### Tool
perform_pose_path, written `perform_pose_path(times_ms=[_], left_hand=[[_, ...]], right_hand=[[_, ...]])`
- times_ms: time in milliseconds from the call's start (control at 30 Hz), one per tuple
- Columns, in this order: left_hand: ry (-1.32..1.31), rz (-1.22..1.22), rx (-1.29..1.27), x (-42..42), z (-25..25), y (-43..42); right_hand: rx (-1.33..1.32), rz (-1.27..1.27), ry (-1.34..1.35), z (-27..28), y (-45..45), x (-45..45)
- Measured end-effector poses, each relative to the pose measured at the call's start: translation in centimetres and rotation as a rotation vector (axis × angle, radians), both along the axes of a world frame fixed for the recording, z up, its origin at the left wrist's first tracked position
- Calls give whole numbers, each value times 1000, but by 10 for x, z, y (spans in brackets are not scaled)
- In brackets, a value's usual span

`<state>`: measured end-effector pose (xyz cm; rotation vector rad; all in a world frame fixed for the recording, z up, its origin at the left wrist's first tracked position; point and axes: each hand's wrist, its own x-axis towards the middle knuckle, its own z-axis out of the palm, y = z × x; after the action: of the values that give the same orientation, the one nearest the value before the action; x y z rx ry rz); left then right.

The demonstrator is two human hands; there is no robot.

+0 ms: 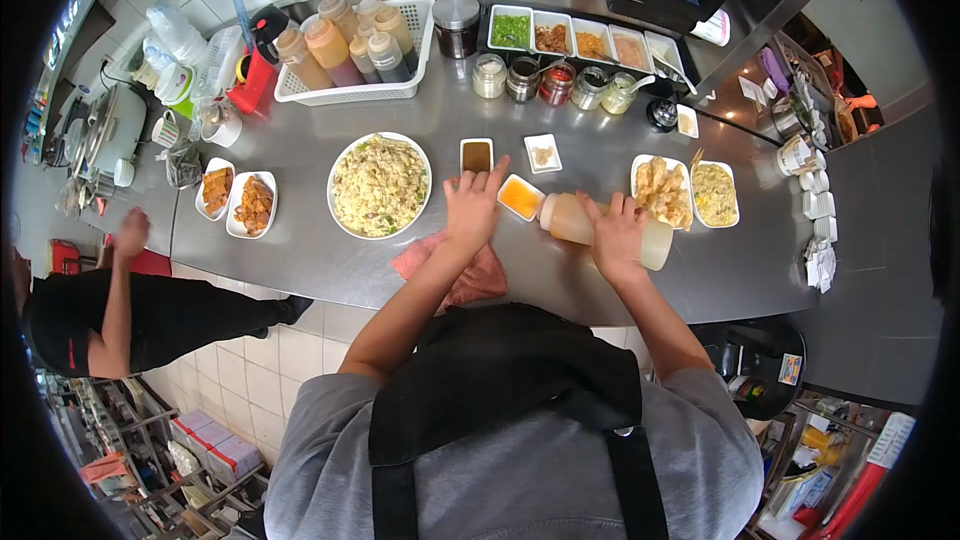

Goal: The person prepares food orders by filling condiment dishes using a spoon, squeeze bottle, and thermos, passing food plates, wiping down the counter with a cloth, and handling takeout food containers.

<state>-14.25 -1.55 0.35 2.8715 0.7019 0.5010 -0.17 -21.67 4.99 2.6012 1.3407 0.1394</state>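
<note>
A pink cloth [485,275] lies just below center of the frame. Right of center, the right hand [617,238] grasps a tilted squeeze bottle [568,220], tip at the orange sauce dish [520,198]. The left hand [474,205], fingers extended, grips nothing visible; its contact with the brown sauce dish [477,153] cannot be determined. Upper left: white basket [350,93].

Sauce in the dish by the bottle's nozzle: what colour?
The sauce is orange-yellow, best seen in the head view.
</note>
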Motion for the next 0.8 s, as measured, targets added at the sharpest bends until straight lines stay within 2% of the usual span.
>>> perform_pose_path(times_ms=[67,200,233,267,300,367,400,467,500,600,667,700,733,767,800], left_hand=[[-17,30,16,-7,5,2],[-145,82,-248,-22,23,8],[-188,85,-349,-24,25,11],[-195,101,-336,-25,28,13],[-248,87,-616,-24,30,12],[-337,45,-1093,-21,38,9],[-365,12,-1296,-18,44,4],[-424,-53,-1269,-9,54,-11],[-466,-133,-1257,-5,61,-14],[-492,-21,-1132,-2,101,-1],[-582,-7,-981,-14,135,23],[-630,15,-888,-22,152,37],[-669,122,-795,-34,174,55],[-767,131,-655,-45,190,83],[-857,203,-667,-56,209,107]], right_hand=[[13,-14,39,-2,-1,1],[21,-83,169,3,-5,6],[36,-178,421,19,-5,5],[50,-263,672,27,-2,6],[58,-232,670,22,-3,12],[388,-127,1249,6,-5,24],[386,-97,1252,8,3,21],[567,-10,1450,22,15,12],[568,0,1447,34,26,6],[685,43,1468,59,63,-20],[818,324,1309,63,86,-21],[825,313,1307,70,94,-13],[739,353,1241,82,104,-6],[652,393,1173,89,115,2],[742,390,1089,78,124,18]])
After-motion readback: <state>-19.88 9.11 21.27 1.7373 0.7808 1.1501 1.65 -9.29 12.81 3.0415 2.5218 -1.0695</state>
